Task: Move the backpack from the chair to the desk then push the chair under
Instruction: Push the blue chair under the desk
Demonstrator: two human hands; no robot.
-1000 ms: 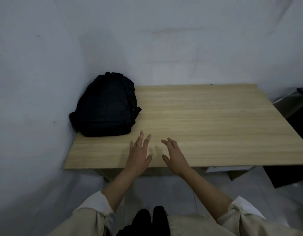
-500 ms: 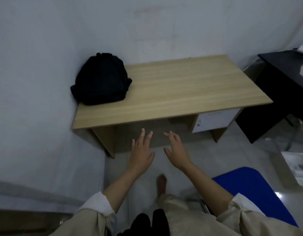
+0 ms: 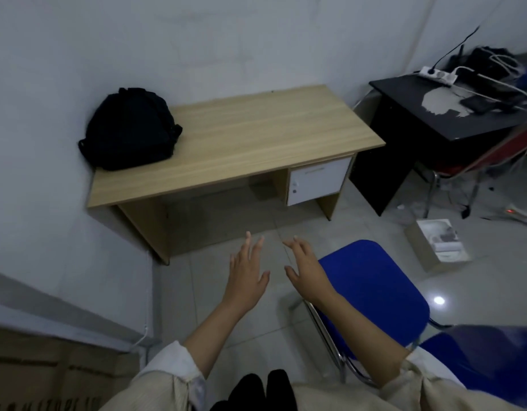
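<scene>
Already the black backpack [image 3: 128, 129] is set on the left rear corner of the wooden desk [image 3: 256, 143], leaned against the wall, so the first half of the task can be judged done. The blue chair [image 3: 372, 289] is seen on the tiled floor, well apart from the desk and off to the right of the knee space. Nothing is held: the left hand [image 3: 247, 277] and the right hand [image 3: 308, 272] are both raised over the floor with fingers spread, and the right one is just beside the near edge of the seat.

Several things could go wrong from here. The chair is not lined up with the opening, so if it is pushed straight forward it would probably be driven into the white drawer unit [image 3: 317, 180] or the right desk leg instead of under the top. A push given on one side only would likely turn the chair on the smooth tiles. A hard bump against the desk could jolt the backpack, though it is propped in the corner and seems unlikely to fall.

To the right, a black side table [image 3: 434, 114] loaded with a power strip [image 3: 438, 74] and cables is found, a red chair [image 3: 493, 155] beside it, and a cardboard box [image 3: 437, 244] on the floor. None of these is in the chair's path; the knee space itself looks free.
</scene>
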